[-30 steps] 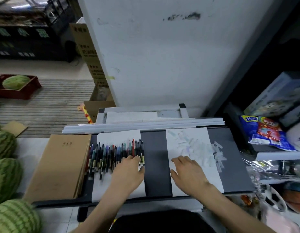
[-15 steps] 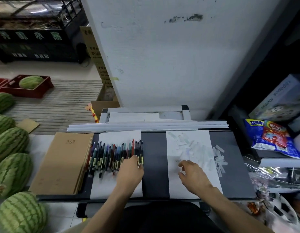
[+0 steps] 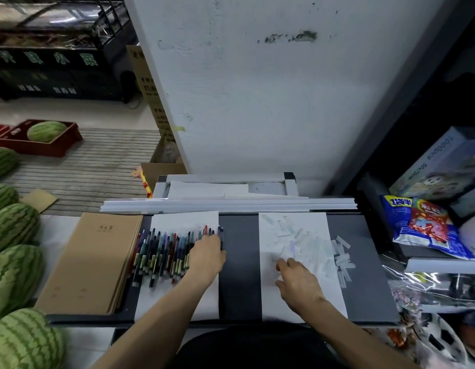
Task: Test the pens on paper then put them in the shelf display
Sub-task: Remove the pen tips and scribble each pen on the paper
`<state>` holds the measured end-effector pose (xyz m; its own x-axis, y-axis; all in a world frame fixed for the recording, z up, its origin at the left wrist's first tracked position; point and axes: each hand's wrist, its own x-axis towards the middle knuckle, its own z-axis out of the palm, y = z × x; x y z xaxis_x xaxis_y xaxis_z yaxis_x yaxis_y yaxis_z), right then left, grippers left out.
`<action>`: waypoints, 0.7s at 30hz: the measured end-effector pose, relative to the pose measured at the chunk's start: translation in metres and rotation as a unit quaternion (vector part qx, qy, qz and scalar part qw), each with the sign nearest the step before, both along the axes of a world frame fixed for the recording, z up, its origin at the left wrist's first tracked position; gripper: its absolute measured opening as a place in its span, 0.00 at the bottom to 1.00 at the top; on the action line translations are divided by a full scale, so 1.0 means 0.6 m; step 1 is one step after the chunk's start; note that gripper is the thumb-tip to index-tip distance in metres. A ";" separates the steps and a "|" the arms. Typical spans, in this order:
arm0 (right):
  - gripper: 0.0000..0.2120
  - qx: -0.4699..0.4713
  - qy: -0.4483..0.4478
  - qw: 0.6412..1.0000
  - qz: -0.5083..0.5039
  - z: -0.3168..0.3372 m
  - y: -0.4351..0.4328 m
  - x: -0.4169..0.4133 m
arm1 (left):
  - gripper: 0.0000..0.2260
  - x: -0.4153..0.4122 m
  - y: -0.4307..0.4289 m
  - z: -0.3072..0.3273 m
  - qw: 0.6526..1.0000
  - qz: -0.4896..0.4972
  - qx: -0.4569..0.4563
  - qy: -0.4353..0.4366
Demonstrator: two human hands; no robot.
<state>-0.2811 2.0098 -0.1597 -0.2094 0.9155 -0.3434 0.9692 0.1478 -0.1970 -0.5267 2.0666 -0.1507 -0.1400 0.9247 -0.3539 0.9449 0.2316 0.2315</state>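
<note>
A row of several coloured pens (image 3: pixel 164 251) lies on a white sheet (image 3: pixel 178 222) on the dark grey board (image 3: pixel 237 262). My left hand (image 3: pixel 207 255) rests on the right end of the row, fingers over the last pens; whether it grips one is hidden. A second white sheet (image 3: pixel 297 235) to the right carries faint marks and pale paper strips (image 3: pixel 341 259). My right hand (image 3: pixel 297 282) hovers low over this sheet with loosely curled fingers and holds nothing that I can see.
A stack of brown notebooks (image 3: pixel 92 259) lies left of the pens. White plastic strips (image 3: pixel 228 205) and a grey shelf frame (image 3: pixel 225 182) lie behind the board. Watermelons (image 3: pixel 12 227) line the left side. Snack bags (image 3: pixel 428 226) and boxes fill the right shelf.
My right hand has lifted off the sheet and drawn back toward me, its fingers curling. My left hand has stayed on the right end of the pen row. The camera has tilted up slightly.
</note>
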 end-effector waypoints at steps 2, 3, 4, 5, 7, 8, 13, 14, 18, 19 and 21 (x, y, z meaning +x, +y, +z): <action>0.18 0.004 -0.002 1.000 -0.004 0.001 0.003 -0.001 | 0.07 0.007 0.002 -0.003 1.000 -0.004 -0.007 0.005; 0.18 0.003 -0.004 1.000 -0.007 0.003 0.004 -0.002 | 0.06 0.010 0.002 -0.004 1.000 -0.007 -0.009 0.008; 0.18 0.002 -0.008 1.000 -0.009 0.004 0.005 -0.004 | 0.05 0.013 0.002 -0.005 1.000 -0.009 -0.009 0.009; 0.18 0.002 -0.013 1.000 -0.010 0.005 0.005 -0.006 | 0.05 0.014 0.002 -0.006 1.000 -0.012 -0.009 0.010; 0.18 0.003 -0.024 1.000 -0.009 0.005 0.007 -0.007 | 0.04 0.014 0.002 -0.007 1.000 -0.023 -0.010 0.016; 0.19 0.005 -0.027 1.000 -0.009 0.004 0.008 -0.008 | 0.03 0.013 0.002 -0.007 0.999 -0.029 -0.013 0.022; 0.19 0.005 -0.025 1.000 -0.014 0.005 0.013 -0.005 | 0.03 0.003 0.000 -0.007 0.999 -0.031 -0.019 0.023; 0.18 0.007 -0.019 1.000 -0.018 0.005 0.013 -0.004 | 0.04 0.001 -0.002 -0.008 0.999 -0.024 -0.016 0.018; 0.11 0.019 0.013 0.999 -0.041 0.004 0.014 0.001 | 0.06 -0.009 -0.007 -0.007 1.000 0.018 -0.019 -0.002; 0.11 0.019 0.022 0.998 -0.048 0.004 0.015 0.002 | 0.06 -0.011 -0.008 -0.007 0.999 0.028 -0.022 -0.007; 0.09 0.019 0.051 0.996 -0.070 0.004 0.015 0.006 | 0.07 -0.013 -0.009 -0.005 0.999 0.042 -0.023 -0.013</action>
<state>-0.2774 2.0189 -0.1572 -0.1107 0.9500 -0.2919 0.9558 0.0213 -0.2932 -0.5347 2.0611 -0.1538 -0.2070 0.8929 -0.3998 0.9150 0.3214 0.2440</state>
